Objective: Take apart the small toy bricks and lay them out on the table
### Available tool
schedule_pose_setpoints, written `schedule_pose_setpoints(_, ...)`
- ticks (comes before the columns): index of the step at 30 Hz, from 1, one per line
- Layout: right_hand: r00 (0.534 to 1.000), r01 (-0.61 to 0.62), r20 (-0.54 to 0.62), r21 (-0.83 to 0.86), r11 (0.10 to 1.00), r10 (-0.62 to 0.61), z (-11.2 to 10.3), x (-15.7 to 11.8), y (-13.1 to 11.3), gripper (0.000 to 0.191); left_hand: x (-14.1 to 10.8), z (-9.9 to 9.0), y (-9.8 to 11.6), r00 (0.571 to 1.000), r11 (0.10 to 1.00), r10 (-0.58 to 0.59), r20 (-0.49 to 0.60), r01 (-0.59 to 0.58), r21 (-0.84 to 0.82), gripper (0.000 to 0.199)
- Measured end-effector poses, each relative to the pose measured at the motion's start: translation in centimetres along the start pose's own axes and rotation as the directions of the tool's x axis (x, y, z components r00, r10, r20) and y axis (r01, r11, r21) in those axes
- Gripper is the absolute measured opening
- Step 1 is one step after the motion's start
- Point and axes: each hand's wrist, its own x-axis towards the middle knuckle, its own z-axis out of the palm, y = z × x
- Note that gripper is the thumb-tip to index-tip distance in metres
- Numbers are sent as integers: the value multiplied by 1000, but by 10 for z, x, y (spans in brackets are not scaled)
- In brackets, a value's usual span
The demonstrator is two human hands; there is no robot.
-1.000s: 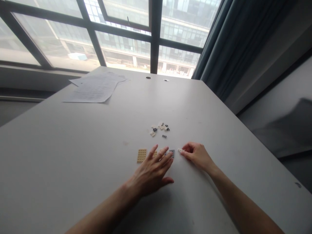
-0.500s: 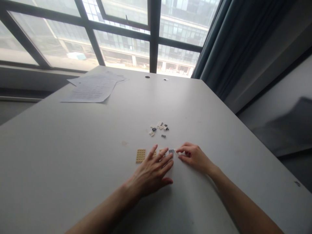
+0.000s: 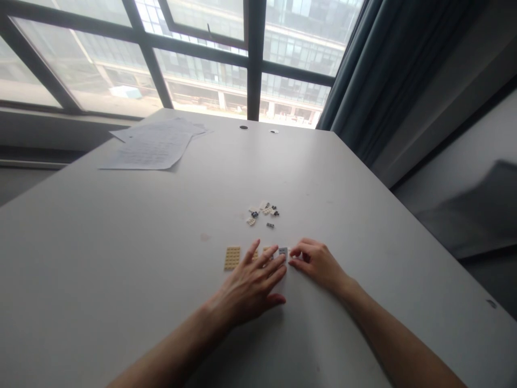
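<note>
My left hand [image 3: 252, 283] is spread over a row of small building-brick plates, its fingers partly hiding them. At the row's left end lies a tan studded plate [image 3: 232, 258], fully in sight. More tan pieces [image 3: 267, 251] peek out between the fingers. A grey plate [image 3: 283, 251] lies at the right end of the row, by the left fingertips. My right hand [image 3: 317, 261] is closed in a pinch on a thin white piece [image 3: 290, 252], right beside the grey plate. Most of that piece is hidden by the fingers.
Beyond the hands is a loose cluster of small white and dark bricks [image 3: 264, 209], with a grey brick [image 3: 270, 225] just in front of it. Printed papers [image 3: 149, 145] lie at the far left of the white table [image 3: 141, 258]. Windows and a dark curtain [image 3: 355, 81] border the table.
My right hand has shifted slightly left, bringing the white piece closer to the grey plate. My left hand stays spread in about the same place.
</note>
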Motion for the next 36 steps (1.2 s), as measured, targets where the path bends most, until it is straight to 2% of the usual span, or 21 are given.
schedule_pose_setpoints(18, 1000, 9, -28, -14, 1000, -10, 5, 0, -2, 2, 1, -2, 0, 1000, 1000, 4, -24, -4, 1, 50)
schedule_pose_setpoints(25, 991, -21, -128, 69, 997, 30, 3, 0, 3, 9, 0, -4, 1, 999, 1000, 9, -46, -9, 19, 42)
schedule_pose_setpoints(29, 977, -33, -208, 105, 994, 54, 2, 1, 7, 9, 0, -7, 3, 994, 1000, 20, -105, -19, 9, 35)
schedule_pose_setpoints(32, 968, -47, -239, 119, 992, 75, 2, 2, 8, 9, 1, -12, 1, 982, 1000, -19, -190, 14, -27, 26)
schedule_pose_setpoints(34, 967, -52, -243, 122, 991, 80, 2, 3, 8, 9, 0, -17, -7, 957, 995, -91, -276, 74, -72, 18)
schedule_pose_setpoints(36, 967, -55, -241, 125, 991, 84, 1, 3, 9, 9, -3, -21, -20, 898, 976, -211, -387, 172, -133, 11)
